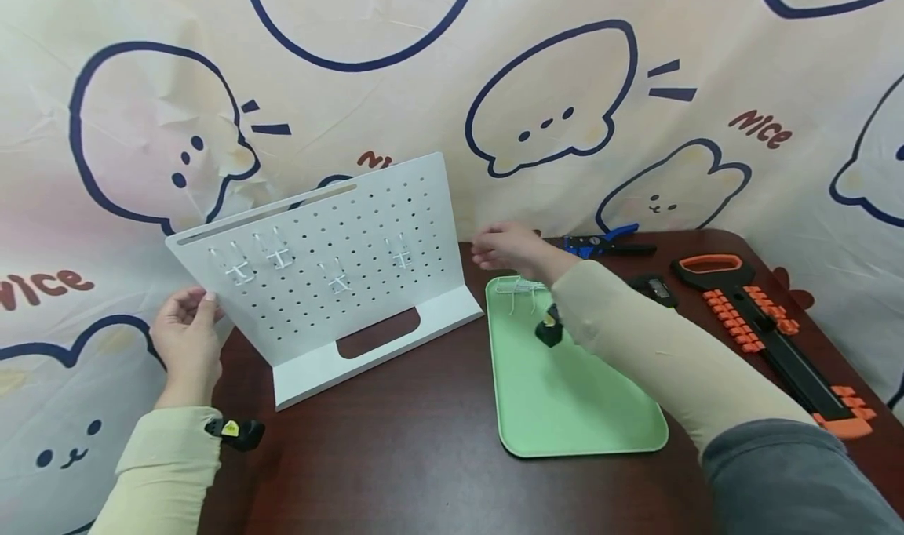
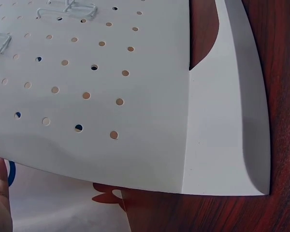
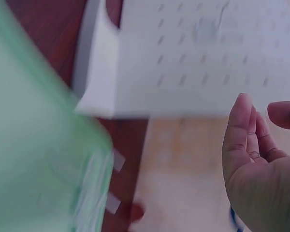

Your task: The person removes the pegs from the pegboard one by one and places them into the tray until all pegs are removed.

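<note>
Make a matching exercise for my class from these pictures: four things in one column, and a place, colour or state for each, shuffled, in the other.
Column one
1. left hand
2. tray
3. pliers
4. board

Column two
A. blue and black
B. white, with hooks on its face
C. at the board's left edge
D. light green

Right pairs: 1-C, 2-D, 3-A, 4-B.

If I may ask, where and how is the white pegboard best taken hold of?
Probably by the right edge of the white pegboard, coming from the right with the right hand: the panel looks thin, the wire hooks sit inward, and the left hand is at the opposite edge.
</note>
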The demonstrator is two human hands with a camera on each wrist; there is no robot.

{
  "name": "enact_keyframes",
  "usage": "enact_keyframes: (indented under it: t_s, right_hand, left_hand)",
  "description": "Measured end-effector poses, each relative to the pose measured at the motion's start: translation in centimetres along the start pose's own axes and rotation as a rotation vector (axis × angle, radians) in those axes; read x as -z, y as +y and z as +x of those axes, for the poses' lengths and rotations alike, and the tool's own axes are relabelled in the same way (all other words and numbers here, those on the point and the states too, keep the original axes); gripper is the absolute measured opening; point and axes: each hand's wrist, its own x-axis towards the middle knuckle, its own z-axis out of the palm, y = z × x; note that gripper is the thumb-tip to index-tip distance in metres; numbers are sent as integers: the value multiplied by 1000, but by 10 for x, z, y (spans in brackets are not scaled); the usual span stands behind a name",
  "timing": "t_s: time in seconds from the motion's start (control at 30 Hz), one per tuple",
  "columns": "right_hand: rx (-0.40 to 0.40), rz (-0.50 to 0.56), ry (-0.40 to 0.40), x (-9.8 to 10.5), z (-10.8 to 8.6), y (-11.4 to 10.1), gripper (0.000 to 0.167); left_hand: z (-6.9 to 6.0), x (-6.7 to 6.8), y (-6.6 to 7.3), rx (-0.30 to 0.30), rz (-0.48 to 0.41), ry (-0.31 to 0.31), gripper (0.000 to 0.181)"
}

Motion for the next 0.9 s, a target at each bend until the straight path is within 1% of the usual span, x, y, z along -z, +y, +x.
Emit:
enact_keyframes:
  t_s: [0.13,0.23,0.33,0.47,0.6,0.73,0.9]
  right_hand:
    - [29,10,-78,-38,6,-22,22]
    - [50,10,-135,-61,9,-36,25]
    - [66,37,-178,-80,12,-47,29]
    - [68,50,-218,-104,15,-56,32]
    - [57,57,-257,-124,18,-59,36]
    - [60,112,-271,-141,20,-66,36]
    - [66,165,-231,-167,22,-77,32]
  left_hand:
    - [-2,2,1,3,10,1,12]
    - [-3,3,3,11,10,-3,12]
    - [-4,2,5,20,21,-14,10]
    - [-5,3,4,35,51,-15,9]
    - [-5,4,0,30,53,-10,10]
    - [-5,3,0,15,42,-12,9]
    - [-4,1,1,2,25,-5,9]
